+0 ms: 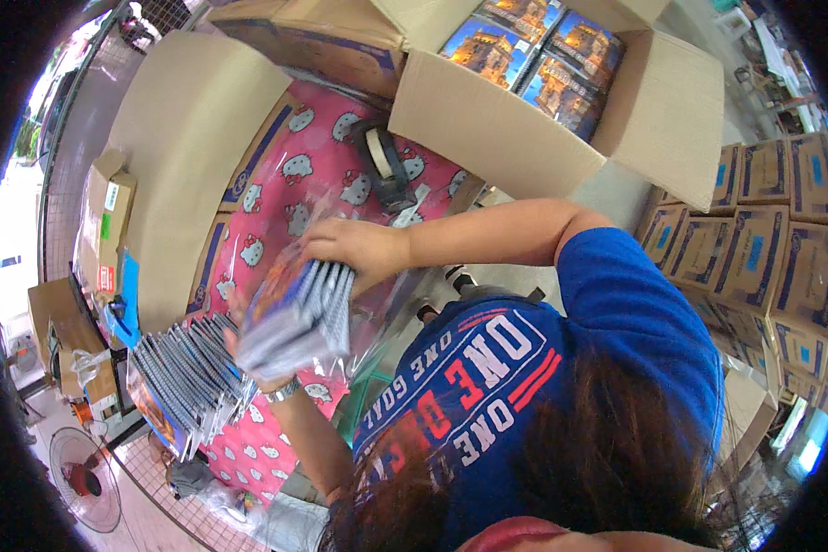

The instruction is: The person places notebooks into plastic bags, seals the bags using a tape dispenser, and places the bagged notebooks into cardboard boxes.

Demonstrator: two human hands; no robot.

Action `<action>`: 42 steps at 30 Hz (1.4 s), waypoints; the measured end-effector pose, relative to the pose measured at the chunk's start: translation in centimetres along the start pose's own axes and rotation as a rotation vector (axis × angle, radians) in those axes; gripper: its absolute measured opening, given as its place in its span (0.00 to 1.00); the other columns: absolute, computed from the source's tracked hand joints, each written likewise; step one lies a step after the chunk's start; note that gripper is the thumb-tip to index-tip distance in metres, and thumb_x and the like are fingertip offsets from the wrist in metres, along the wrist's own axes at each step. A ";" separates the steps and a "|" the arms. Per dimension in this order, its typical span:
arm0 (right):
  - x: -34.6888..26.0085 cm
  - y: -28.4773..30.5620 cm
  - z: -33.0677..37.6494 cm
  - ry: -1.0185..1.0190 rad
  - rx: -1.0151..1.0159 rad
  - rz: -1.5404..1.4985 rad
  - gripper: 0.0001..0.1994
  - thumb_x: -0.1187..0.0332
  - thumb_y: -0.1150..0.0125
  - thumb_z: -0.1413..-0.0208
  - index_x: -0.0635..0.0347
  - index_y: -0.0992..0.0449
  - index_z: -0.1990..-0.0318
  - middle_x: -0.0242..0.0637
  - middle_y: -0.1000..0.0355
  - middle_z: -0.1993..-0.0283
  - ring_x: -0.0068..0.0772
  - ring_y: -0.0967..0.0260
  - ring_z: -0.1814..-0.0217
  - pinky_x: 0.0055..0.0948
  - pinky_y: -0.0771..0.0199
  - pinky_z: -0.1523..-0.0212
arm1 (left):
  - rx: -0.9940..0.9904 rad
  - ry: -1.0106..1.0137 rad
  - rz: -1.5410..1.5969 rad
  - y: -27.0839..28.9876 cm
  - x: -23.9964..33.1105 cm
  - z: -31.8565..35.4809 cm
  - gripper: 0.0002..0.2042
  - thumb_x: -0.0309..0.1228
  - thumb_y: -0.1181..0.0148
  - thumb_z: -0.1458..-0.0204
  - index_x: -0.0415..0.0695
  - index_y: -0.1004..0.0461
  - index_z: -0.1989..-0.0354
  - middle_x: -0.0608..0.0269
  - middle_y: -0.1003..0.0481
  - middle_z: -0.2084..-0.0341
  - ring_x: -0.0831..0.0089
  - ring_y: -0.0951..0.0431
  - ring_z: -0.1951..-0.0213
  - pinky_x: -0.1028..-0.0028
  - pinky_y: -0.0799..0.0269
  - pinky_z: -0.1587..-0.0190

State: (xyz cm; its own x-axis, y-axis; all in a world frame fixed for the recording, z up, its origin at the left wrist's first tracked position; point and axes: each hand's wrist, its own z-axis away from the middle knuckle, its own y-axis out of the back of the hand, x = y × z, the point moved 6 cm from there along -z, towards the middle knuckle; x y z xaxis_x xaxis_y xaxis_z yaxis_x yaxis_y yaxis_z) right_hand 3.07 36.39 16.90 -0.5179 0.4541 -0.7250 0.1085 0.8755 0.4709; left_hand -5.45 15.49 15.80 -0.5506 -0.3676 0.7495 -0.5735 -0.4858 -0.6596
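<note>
Both hands grip a stack of spiral notebooks [299, 313] over the pink-covered tabletop [322, 175]: the right hand [354, 250] clasps its far edge, the left hand [248, 354] supports it underneath. More notebooks [189, 377] stand left.

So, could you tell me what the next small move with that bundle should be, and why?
Probably ease the notebook bundle fully into the clear plastic bag: the right hand presses on its top, the left hand supports it below, and the plastic seems only partly around it.

Single head cam, fisheye, looks steeply down, close over pink table [276, 198] w/ cartons.
</note>
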 end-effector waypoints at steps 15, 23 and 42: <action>13.4 -14.6 7.2 -0.564 -0.015 -0.281 0.45 0.65 0.24 0.69 0.60 0.44 0.39 0.45 0.38 0.46 0.36 0.40 0.41 0.34 0.40 0.41 | 0.676 0.048 -0.573 15.5 -12.8 6.9 0.39 0.26 0.28 0.65 0.44 0.44 0.41 0.61 0.35 0.48 0.67 0.32 0.49 0.67 0.34 0.46; 11.2 -13.5 5.1 -0.412 -0.089 -0.401 0.44 0.65 0.22 0.72 0.60 0.43 0.44 0.43 0.36 0.52 0.37 0.36 0.48 0.34 0.36 0.46 | 0.460 -0.155 -0.665 11.7 -10.6 5.8 0.40 0.23 0.29 0.65 0.42 0.44 0.40 0.62 0.33 0.50 0.70 0.32 0.49 0.70 0.34 0.47; -0.4 -11.2 -3.7 -0.108 -0.357 0.507 0.54 0.42 0.33 0.65 0.63 0.53 0.35 0.51 0.43 0.39 0.50 0.47 0.34 0.44 0.54 0.32 | 0.373 -0.069 -0.770 15.7 -12.6 5.7 0.34 0.26 0.29 0.64 0.42 0.40 0.47 0.58 0.32 0.49 0.69 0.30 0.49 0.68 0.32 0.47</action>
State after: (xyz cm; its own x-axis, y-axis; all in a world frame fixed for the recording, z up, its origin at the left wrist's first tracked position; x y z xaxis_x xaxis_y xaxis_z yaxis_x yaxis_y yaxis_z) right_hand -1.06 25.83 13.72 -0.3859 0.8286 -0.4057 0.0187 0.4466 0.8945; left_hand -4.03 7.98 -3.70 -0.0447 0.1307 0.9904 -0.5285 -0.8444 0.0876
